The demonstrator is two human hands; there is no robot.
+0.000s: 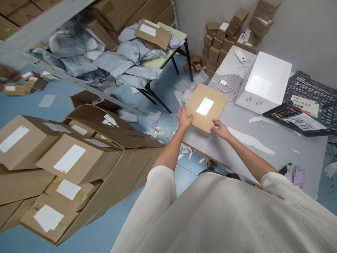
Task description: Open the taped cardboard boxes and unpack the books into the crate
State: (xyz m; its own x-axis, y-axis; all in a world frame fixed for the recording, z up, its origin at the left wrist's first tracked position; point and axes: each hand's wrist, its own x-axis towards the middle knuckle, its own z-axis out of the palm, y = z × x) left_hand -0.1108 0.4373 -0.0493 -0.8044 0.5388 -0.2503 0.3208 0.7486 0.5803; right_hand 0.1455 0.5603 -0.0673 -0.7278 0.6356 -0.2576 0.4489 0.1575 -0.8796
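Note:
A flat brown cardboard parcel [206, 107] with a white label on top lies at the near left corner of the grey table [263, 144]. My left hand [184, 117] grips the parcel's left edge with curled fingers. My right hand [221, 129] holds its near right edge, fingers bent against the cardboard. Both arms reach forward from white sleeves.
A white foam box [265, 82], a black plastic crate [313, 105], a charger with white cables [238, 58] and small stacked boxes [223, 38] sit on or behind the table. Labelled cartons [60, 161] fill the left. Grey mail bags [131, 59] cover a shelf and side table. Paper scraps litter the blue floor.

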